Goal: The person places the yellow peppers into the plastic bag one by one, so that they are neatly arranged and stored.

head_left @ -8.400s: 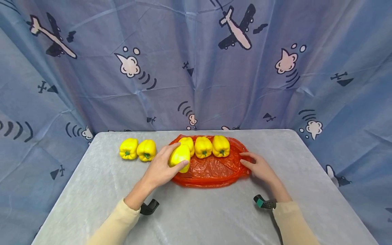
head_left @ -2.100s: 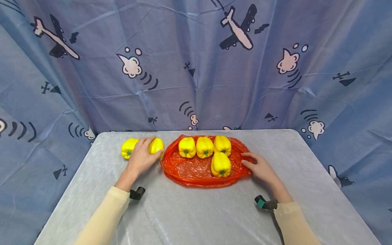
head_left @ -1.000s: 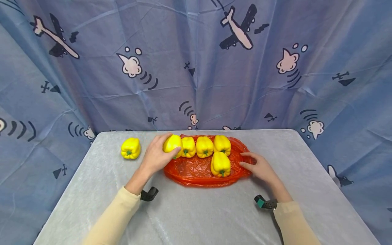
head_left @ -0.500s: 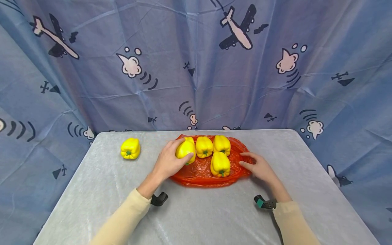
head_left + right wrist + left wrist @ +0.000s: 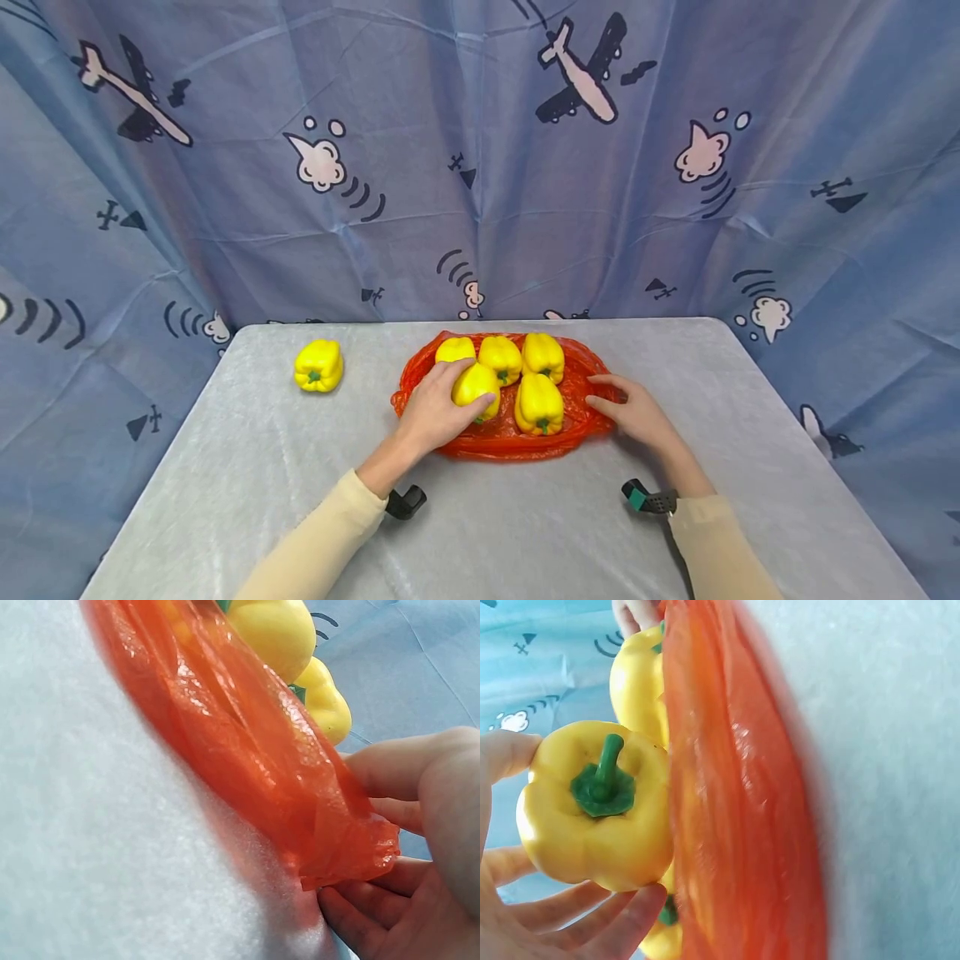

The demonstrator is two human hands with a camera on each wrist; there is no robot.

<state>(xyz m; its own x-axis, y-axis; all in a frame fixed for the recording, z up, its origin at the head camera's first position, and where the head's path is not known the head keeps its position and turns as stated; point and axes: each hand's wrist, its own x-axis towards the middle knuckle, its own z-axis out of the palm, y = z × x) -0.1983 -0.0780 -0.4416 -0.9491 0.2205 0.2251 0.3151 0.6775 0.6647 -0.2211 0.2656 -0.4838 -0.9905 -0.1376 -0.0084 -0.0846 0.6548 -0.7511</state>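
My left hand grips a yellow bell pepper over the front left part of an open red plastic bag. The left wrist view shows that bell pepper stem end toward the camera, with thumb and fingers around its sides. At the bag's right end, my right hand holds the rim. In the right wrist view its fingers curl round the gathered edge of the bag. Inside the bag, three bell peppers form a back row, the middle one among them, and another bell pepper sits in front at right.
One more yellow bell pepper stands by itself on the grey table, left of the bag. Behind the table hangs a blue curtain printed with planes. A black band with a camera is on the right wrist.
My left hand has taken a bell pepper from the left of the table and carried it right, over the bag. Earlier, another pepper was set down front right. My right hand stays at the rim.
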